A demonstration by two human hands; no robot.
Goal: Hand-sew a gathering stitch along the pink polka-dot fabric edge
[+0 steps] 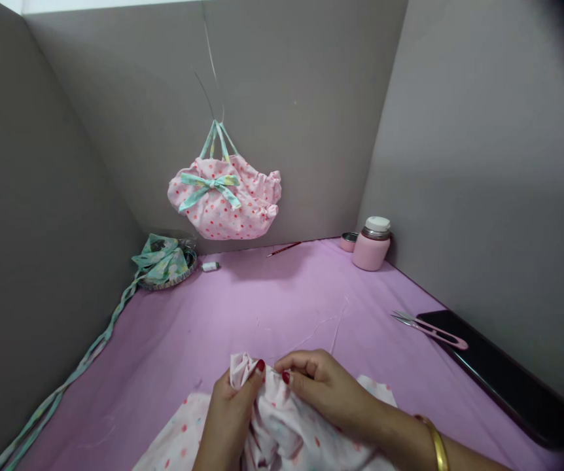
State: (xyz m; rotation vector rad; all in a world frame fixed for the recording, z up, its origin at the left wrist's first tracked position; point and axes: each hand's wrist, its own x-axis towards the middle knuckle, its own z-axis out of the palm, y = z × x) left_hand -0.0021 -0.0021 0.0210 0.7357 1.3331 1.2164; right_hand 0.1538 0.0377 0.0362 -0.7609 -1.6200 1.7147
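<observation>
Pale pink cotton fabric with red and blue dots (286, 425) lies bunched in front of me, its upper edge gathered into folds. My left hand (233, 405) is closed around the gathered edge, thumb pressed on top. Just right of it, my right hand (318, 383) pinches thumb and forefinger together at the same edge. Whatever is between those fingertips is too small to make out. A thin white thread (334, 337) runs from near the right hand across the purple cloth (262, 307).
Thread snips (432, 329) rest on a black flat case (498, 379) at right. A pink jar (371, 245) stands behind, near a small pink lid (348, 242). A basket (176, 278) holds green fabric (161, 258); beside it lies a thread spool (210, 267). A dotted garment (228, 203) hangs ahead; a red pencil-like stick (284, 249) lies below.
</observation>
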